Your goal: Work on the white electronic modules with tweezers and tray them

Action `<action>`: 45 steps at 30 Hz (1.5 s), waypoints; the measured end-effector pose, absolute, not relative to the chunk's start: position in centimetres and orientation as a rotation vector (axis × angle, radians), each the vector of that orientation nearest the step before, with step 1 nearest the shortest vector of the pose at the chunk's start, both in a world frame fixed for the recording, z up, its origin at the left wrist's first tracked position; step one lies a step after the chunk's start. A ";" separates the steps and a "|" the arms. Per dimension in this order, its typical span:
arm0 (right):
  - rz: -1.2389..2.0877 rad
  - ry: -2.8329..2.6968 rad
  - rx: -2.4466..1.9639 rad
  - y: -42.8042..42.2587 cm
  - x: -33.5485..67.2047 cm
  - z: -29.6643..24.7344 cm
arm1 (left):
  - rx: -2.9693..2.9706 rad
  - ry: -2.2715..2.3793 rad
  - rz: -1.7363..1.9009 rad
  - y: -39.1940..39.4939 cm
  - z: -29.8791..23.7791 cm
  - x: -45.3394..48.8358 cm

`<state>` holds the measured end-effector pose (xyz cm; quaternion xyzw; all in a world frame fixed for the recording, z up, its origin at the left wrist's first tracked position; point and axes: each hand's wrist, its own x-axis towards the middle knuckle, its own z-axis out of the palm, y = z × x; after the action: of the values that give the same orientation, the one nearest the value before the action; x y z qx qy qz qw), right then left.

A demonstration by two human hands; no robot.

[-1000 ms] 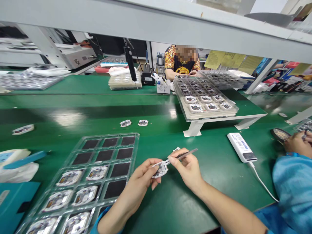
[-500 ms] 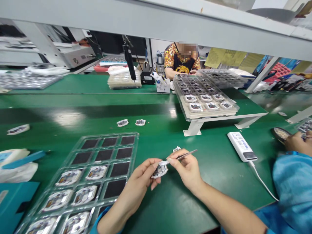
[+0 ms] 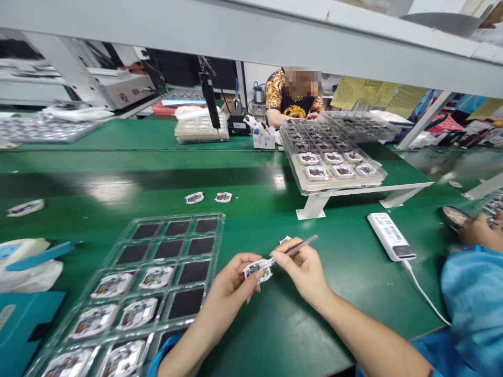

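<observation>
At the lower centre of the frame, we gripped a white-rimmed part [image 3: 267, 275] in our left hand [image 3: 230, 288], pinching a slim metal tool [image 3: 303, 245] in our right hand [image 3: 304, 273]; a clear tray [image 3: 176, 272] lay lower left.

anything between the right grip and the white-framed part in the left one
Only the slim metal tool in the right grip, its lower end at the upper right of the white-framed part in the left grip. Nothing else visible stands between them.

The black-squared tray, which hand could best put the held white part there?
Probably the left hand: it grips the white part and is nearer the tray. The right hand holds a metal tool.
</observation>
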<state>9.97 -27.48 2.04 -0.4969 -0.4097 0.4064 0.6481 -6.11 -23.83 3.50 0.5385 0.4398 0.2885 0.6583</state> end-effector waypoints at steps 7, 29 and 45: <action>0.988 -0.889 -1.105 -27.4 10.0 2.1 | 1.296 0.981 0.656 -24.0 3.8 -6.1; 0.912 -0.919 -1.142 -27.5 10.0 2.0 | 1.278 0.921 0.703 -24.1 3.9 -6.1; 0.771 -1.108 -1.140 -28.3 9.5 1.9 | 1.185 1.049 0.698 -24.1 2.3 -5.8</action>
<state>9.52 -28.30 1.93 -0.4988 -0.4846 0.3372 0.6345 -5.77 -24.06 2.33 0.5214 0.4614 0.3073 0.6487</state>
